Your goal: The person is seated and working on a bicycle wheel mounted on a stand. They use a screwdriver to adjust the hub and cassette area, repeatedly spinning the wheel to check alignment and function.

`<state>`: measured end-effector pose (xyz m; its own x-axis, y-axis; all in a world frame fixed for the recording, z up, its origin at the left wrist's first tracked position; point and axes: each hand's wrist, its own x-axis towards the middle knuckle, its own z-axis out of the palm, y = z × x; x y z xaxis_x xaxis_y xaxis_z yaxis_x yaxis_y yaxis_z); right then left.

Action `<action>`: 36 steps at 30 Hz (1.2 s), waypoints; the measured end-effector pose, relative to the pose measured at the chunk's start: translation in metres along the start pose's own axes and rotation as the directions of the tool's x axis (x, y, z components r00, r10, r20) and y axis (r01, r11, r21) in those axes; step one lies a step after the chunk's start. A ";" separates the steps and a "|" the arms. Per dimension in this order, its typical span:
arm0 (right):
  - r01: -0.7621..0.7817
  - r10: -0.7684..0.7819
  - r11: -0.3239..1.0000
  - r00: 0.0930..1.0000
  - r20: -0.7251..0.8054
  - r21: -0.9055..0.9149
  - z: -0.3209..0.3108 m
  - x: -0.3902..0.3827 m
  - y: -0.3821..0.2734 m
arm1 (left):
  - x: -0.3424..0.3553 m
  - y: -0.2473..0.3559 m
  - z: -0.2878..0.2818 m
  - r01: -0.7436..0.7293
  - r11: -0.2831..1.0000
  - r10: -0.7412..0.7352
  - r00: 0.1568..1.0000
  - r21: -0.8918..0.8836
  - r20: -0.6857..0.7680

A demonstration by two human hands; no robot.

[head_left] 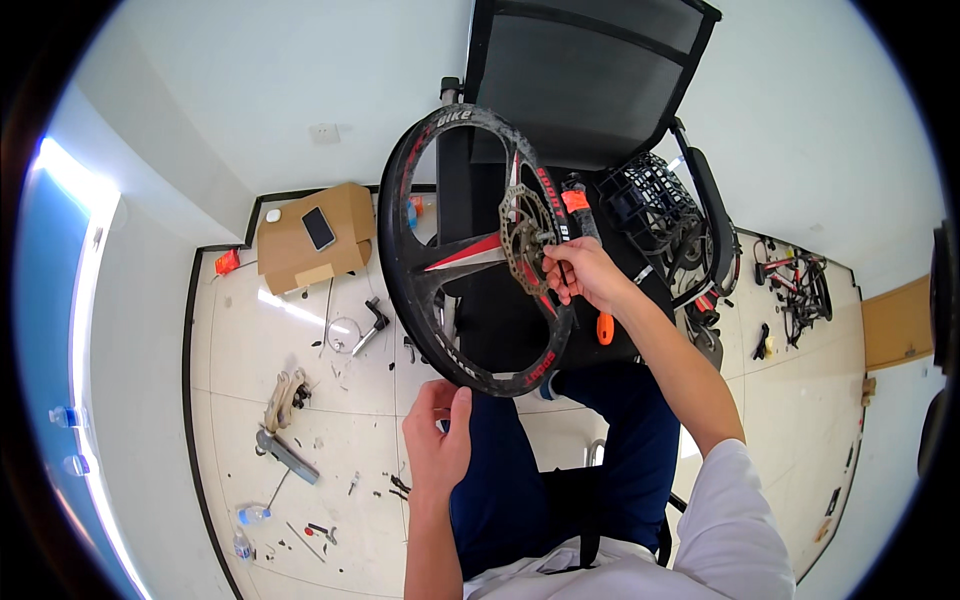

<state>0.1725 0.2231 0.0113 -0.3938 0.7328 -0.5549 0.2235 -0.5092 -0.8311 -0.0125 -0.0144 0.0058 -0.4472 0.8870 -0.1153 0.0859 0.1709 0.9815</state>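
A bicycle wheel with black-and-red spokes stands tilted against a black chair. My right hand pinches at its hub, beside the silver brake disc; a thin dark piece shows at the fingers, too small to make out. My left hand is just below the rim, loosely curled, thumb apart, holding nothing. An orange-handled tool lies on the seat, near a dark item with orange tape.
A black basket sits at the seat's right. A cardboard sheet with a phone lies back left. Bike parts lie on the right floor; scattered tools, metal parts and plastic bottles are on the left floor.
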 end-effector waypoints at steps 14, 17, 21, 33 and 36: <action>0.553 -0.663 0.010 0.628 0.409 -0.833 -0.018 -0.001 0.002 | 0.000 0.002 0.000 0.015 1.000 -0.015 1.000 0.015 0.009; 0.505 -0.717 -0.242 0.483 0.503 -0.829 -0.035 0.002 -0.003 | 0.001 0.003 -0.001 0.022 1.000 -0.022 1.000 0.006 0.011; 0.474 -0.592 0.529 0.801 0.095 -0.703 -0.030 -0.006 0.006 | 0.001 0.002 0.001 0.023 1.000 -0.023 1.000 -0.011 0.004; 0.223 -0.213 0.947 0.975 0.068 -0.230 -0.006 0.007 0.020 | 0.002 0.004 -0.002 0.004 1.000 -0.004 1.000 -0.017 -0.008; 0.194 -0.189 0.956 0.981 0.046 -0.220 -0.001 0.005 0.016 | -0.001 -0.001 -0.002 -0.015 1.000 0.015 1.000 -0.020 -0.019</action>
<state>0.1751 0.2189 -0.0044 -0.4693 0.7942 -0.3859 0.3332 -0.2455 -0.9104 -0.0142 -0.0163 0.0056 -0.4625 0.8812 -0.0977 0.0748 0.1486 0.9861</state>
